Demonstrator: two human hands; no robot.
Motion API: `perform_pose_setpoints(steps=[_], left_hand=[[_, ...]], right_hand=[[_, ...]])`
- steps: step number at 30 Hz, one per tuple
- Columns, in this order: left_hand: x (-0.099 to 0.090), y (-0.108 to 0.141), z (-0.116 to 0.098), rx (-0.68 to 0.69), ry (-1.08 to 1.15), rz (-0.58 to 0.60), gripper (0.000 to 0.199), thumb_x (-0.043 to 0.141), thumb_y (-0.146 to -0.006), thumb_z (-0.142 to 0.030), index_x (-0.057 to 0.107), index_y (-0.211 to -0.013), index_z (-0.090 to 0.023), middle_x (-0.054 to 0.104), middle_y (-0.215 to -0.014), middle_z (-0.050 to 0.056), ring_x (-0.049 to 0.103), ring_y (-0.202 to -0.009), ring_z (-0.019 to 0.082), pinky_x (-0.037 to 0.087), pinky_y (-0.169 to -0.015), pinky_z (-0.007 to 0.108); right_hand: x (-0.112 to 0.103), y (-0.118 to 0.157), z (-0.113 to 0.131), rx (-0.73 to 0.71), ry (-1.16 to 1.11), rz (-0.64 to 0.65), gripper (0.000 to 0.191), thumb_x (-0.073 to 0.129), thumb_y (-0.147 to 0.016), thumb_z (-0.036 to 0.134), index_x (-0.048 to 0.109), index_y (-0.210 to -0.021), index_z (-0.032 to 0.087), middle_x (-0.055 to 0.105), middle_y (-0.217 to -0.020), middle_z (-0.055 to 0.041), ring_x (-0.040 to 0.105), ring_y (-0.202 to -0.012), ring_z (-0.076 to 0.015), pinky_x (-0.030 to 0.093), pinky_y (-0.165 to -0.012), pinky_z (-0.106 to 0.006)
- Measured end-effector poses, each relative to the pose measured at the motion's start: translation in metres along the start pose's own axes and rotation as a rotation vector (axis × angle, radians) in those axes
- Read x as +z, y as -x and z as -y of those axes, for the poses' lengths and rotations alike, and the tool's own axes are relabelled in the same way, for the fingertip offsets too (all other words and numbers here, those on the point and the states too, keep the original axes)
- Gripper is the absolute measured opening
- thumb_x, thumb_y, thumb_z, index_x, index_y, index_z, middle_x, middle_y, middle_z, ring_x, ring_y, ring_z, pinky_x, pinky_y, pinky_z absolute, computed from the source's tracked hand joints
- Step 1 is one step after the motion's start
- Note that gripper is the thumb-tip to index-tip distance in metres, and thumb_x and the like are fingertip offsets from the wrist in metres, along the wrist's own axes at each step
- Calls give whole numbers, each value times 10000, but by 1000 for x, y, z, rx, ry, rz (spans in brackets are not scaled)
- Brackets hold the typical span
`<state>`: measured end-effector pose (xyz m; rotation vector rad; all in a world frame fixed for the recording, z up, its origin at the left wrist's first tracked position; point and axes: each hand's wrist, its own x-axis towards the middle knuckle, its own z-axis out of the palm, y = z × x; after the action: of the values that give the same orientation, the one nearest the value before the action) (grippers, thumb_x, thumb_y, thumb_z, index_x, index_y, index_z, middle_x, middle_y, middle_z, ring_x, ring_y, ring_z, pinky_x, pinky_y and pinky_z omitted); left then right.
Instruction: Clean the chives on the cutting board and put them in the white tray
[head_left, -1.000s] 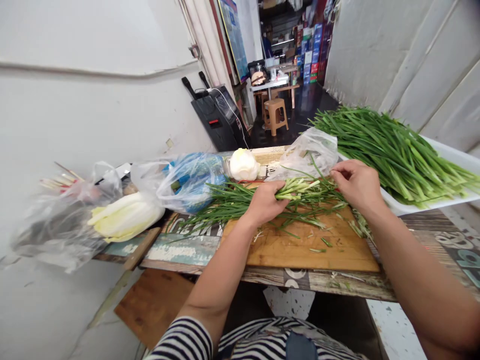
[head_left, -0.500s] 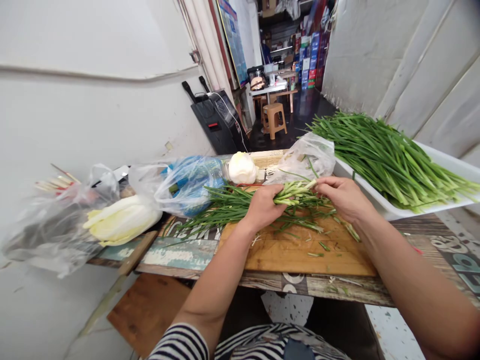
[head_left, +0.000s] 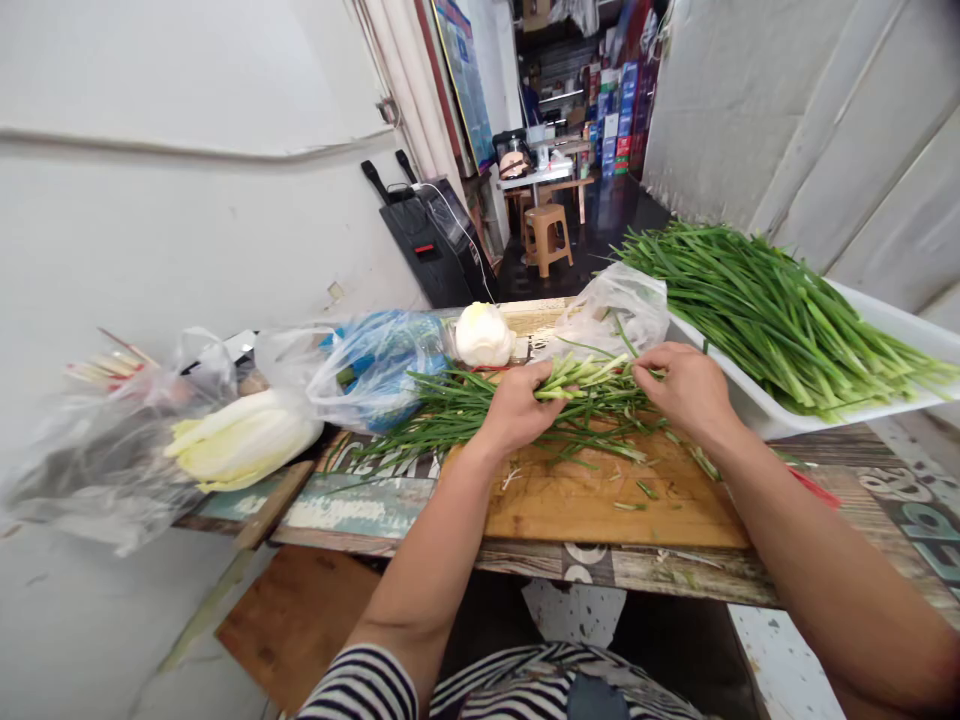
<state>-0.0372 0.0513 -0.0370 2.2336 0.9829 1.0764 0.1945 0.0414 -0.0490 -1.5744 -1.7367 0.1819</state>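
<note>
My left hand [head_left: 519, 408] is wrapped round a bunch of green chives [head_left: 574, 378], whose pale stem ends point right. Just right of those ends, my right hand [head_left: 684, 388] has its thumb and fingers pinched together; a thin green piece shows at the fingertips, too small to make out well. Long leaves of the bunch spread left over the wooden cutting board [head_left: 615, 515] and past its edge. Loose chive scraps lie on the board beneath both hands.
A white tray [head_left: 780, 425] heaped with chives stands at the right. Behind the board are a round white cabbage [head_left: 484, 335] and a clear plastic bag [head_left: 619, 305]. Leftward lie a blue bag [head_left: 390, 360], a long cabbage [head_left: 244, 440] and another clear bag [head_left: 97, 470].
My left hand has shifted slightly left with the bunch. My right hand has drawn up a little, away from the stem ends. More of a red object shows beside my right forearm.
</note>
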Motion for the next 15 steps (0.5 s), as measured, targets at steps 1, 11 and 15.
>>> perform_pose_setpoints(steps=[1,11,15], left_hand=[[0,0,1,6,2,-20,189,619,-814,-266,580,-681,-138,534,-633,-27,463,-623,98,341,-608,215],[2,-1,4,20,11,-50,175,610,-834,-264,603,-712,-139,571,-651,-14,495,-634,108,367,-611,218],[2,-1,3,29,-44,-16,165,587,-833,-242,606,-710,-135,587,-663,-1,506,-639,114,366,-621,226]], right_hand=[[-1,0,-3,-8,138,44,286,611,-785,373,659,-563,200,695,-725,-75,618,-747,-230,435,-679,-337],[0,3,4,-129,-8,113,264,572,-846,345,788,-808,199,740,-1007,-92,664,-898,-252,488,-803,-381],[10,5,18,-32,-535,253,335,686,-762,497,784,-863,193,749,-840,-58,656,-760,-206,508,-723,-341]])
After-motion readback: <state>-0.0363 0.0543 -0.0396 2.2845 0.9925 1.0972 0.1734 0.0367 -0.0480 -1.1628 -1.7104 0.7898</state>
